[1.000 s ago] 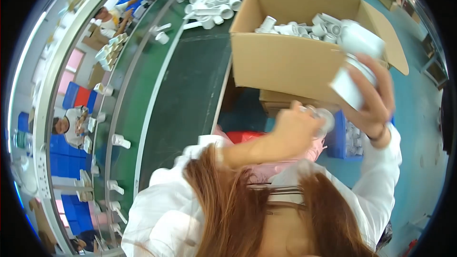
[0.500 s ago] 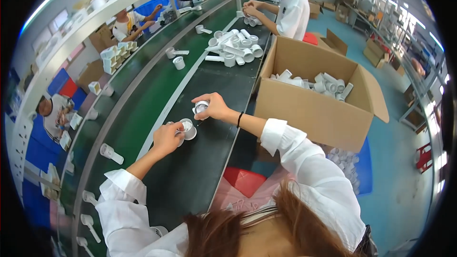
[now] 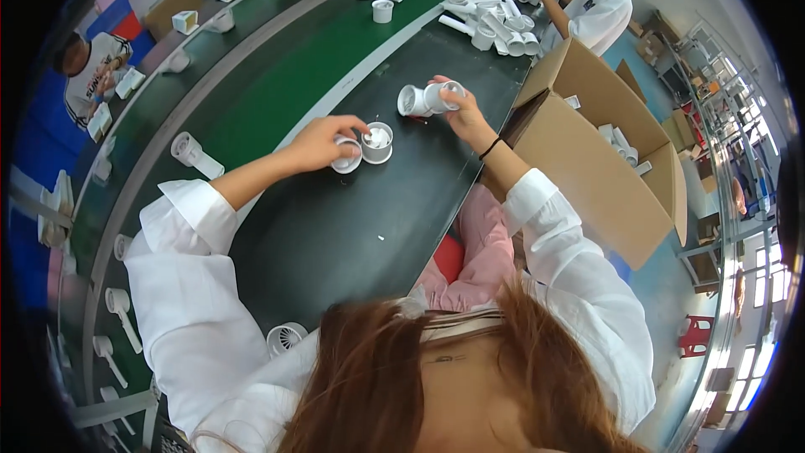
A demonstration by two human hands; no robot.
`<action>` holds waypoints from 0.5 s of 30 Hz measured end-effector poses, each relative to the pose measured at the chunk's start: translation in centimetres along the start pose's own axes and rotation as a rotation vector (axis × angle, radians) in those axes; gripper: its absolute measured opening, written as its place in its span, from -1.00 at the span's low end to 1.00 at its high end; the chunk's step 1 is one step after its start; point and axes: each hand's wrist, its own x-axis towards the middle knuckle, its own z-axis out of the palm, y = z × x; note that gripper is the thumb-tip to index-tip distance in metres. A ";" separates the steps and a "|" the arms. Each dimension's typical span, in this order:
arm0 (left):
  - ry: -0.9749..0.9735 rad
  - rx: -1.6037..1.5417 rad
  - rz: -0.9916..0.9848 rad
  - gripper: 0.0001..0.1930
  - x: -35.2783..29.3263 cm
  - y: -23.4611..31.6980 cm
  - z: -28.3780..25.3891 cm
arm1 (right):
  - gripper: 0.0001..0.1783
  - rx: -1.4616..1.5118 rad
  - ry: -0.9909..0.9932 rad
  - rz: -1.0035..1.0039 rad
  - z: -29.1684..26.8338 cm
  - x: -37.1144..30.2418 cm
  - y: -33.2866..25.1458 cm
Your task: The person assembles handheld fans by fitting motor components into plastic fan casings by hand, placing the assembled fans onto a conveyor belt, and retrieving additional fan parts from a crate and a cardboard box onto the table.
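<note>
At the lower centre-left, a vented part [image 3: 287, 338] sits by the sleeve on the black table [image 3: 335, 239]. Near the middle of the frame, the left hand [image 3: 319, 142] has its fingers at a white cup [image 3: 345, 165]; whether they clamp it I cannot tell. A second cup [image 3: 377, 154], white bits inside, stands just beside it. Right of these, the right hand [image 3: 465, 117] grips a white fitting [image 3: 412, 101] above the table. A carton [image 3: 587, 172] with white parts fills the right; a white pile [image 3: 495, 21] lies upper centre-right, near a co-worker [image 3: 599, 10].
</note>
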 end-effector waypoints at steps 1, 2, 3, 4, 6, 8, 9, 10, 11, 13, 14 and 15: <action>0.014 -0.047 -0.081 -0.63 -0.3 0.6 -0.2 | -0.35 0.086 0.041 -0.003 -0.4 -0.2 0.3; 0.031 -0.093 -0.163 -0.62 -0.8 2.0 -0.6 | -0.35 0.087 0.040 0.005 -0.6 -0.5 0.6; 0.031 -0.097 -0.170 -0.62 -0.9 1.7 -0.5 | -0.38 0.099 0.073 -0.019 -0.8 -0.8 1.1; 0.114 -0.253 -0.256 -0.62 -0.6 1.2 -0.5 | -0.41 0.111 0.105 -0.042 -1.2 -1.1 1.3; 0.202 -0.413 -0.359 -0.61 -0.8 0.5 -0.2 | -0.46 -0.143 0.080 -0.034 -1.1 -2.0 1.1; 0.146 -0.544 -0.481 -0.61 -0.8 0.2 0.3 | -0.50 -0.397 0.045 -0.033 -0.7 -2.5 0.4; 0.148 -0.520 -0.485 -0.64 -0.9 -0.3 1.0 | -0.53 -0.447 0.030 0.013 -0.3 -2.6 -0.3; 0.153 -0.523 -0.494 -0.64 -1.1 -0.6 1.6 | -0.55 -0.498 0.015 0.058 0.0 -2.6 -0.7; 0.156 -0.564 -0.512 -0.64 -0.9 -0.6 1.9 | -0.56 -0.493 0.034 0.100 0.3 -2.5 -1.5; 0.134 -0.620 -0.505 -0.64 -1.0 -0.7 2.4 | -0.57 -0.592 0.011 0.158 -0.1 -1.5 -1.8; 0.142 -0.626 -0.503 -0.64 -1.1 -0.7 2.5 | -0.57 -0.690 -0.009 0.213 0.1 -1.2 -2.5; 0.130 -0.630 -0.543 -0.66 -1.1 -0.8 2.5 | -0.59 -0.739 -0.028 0.206 0.6 -0.8 -2.5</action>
